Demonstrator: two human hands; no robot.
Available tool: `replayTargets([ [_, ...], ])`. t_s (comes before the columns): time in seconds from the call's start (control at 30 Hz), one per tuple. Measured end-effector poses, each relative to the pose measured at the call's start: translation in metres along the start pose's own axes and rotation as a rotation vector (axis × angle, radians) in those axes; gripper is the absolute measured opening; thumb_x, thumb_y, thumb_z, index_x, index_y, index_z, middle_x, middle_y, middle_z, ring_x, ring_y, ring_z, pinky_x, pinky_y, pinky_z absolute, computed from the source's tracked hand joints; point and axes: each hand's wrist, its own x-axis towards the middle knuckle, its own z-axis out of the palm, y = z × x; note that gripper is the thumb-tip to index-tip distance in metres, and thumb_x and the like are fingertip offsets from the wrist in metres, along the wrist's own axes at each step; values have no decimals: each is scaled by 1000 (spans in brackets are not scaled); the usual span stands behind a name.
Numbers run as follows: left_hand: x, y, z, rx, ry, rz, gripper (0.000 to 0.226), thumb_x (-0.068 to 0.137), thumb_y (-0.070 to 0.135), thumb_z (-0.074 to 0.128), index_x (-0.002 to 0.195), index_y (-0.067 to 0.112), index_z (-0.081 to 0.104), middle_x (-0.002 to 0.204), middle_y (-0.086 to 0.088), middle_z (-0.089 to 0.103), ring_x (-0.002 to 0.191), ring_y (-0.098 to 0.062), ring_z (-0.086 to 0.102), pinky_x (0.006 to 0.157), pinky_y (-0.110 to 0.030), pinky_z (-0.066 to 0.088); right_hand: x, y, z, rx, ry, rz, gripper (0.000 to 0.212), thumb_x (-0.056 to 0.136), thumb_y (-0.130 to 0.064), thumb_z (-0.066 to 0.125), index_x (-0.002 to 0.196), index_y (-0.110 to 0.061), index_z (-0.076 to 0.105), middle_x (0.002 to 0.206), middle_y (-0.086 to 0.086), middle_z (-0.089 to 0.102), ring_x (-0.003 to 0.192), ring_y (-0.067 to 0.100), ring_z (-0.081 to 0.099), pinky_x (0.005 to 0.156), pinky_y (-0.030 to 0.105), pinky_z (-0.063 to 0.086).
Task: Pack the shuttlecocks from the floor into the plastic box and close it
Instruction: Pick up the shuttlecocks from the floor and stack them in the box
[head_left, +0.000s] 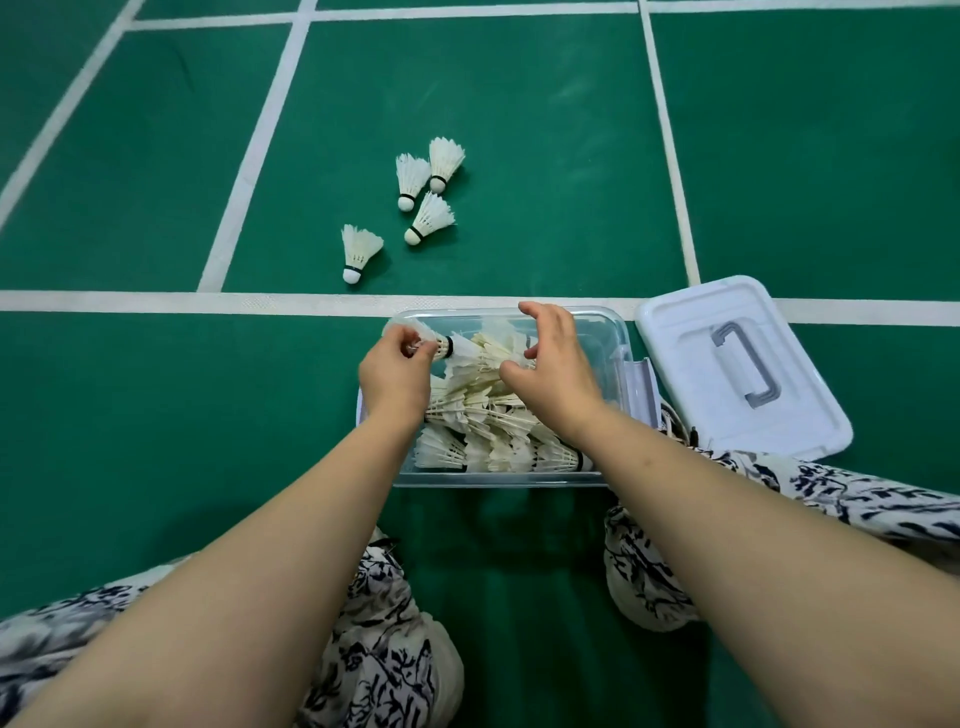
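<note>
1. The left hand (395, 374) pinches a shuttlecock (442, 347) at the far left corner of the box (498, 480).
2. The right hand (558, 364) hovers over the pile inside, fingers bent and spread, gripping nothing I can see.
3. The box is clear plastic, nearly full of feathered shuttlecocks.
4. Four loose shuttlecocks (428, 218) lie on the green floor (545, 156), past a white line.
5. The white lid (691, 322) lies just right of the box, with its grey handle facing up.

No writing, number or brand can be read anywhere: the dark bands on the shuttlecocks (360, 247) are too small to show any lettering, the plastic box (615, 338) and its white lid (691, 332) show no legible label, and the white lines (208, 301) on the green court are plain stripes
</note>
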Motion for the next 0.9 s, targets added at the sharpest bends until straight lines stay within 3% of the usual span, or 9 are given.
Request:
replayTargets([
  [0.17, 5, -8, 20, 4, -122, -141, 19, 93, 22, 48, 101, 9, 58, 103, -13, 65, 93, -32, 60, 82, -37, 50, 1, 9, -6, 7, 7, 36, 64, 82, -25, 57, 139, -27, 29, 141, -4, 27, 111, 20, 52, 95, 44, 47],
  [0.3, 6, -12, 20, 60, -146, -172, 31, 97, 22, 40, 120, 6, 52, 115, -16, 59, 94, -29, 54, 74, -31, 40, -2, 12, -8, 2, -5, 44, 64, 81, -24, 56, 139, -28, 30, 141, -4, 27, 109, 19, 52, 93, 42, 47],
  [0.47, -2, -2, 8, 121, -197, -172, 39, 98, 27, 36, 130, 7, 43, 127, -16, 54, 106, -31, 53, 85, -34, 41, -7, -1, -19, -3, 7, 13, 62, 80, -22, 54, 138, -27, 31, 141, -3, 28, 103, 19, 54, 87, 39, 49],
  [0.63, -15, 20, -23, 197, -147, -56, 45, 98, 30, 38, 136, 7, 35, 137, -15, 47, 124, -33, 45, 100, -37, 36, -21, -34, -43, -26, 34, -68, 61, 83, -24, 53, 140, -25, 30, 143, -1, 28, 107, 20, 52, 92, 41, 47],
  [0.9, -57, 74, -86, 40, -54, 239, 34, 96, 28, 42, 126, 13, 49, 124, -10, 59, 112, -28, 53, 91, -31, 39, -60, -105, -90, -83, 124, -254, 58, 83, -24, 55, 137, -24, 36, 138, 2, 40, 108, 23, 56, 96, 39, 44],
])
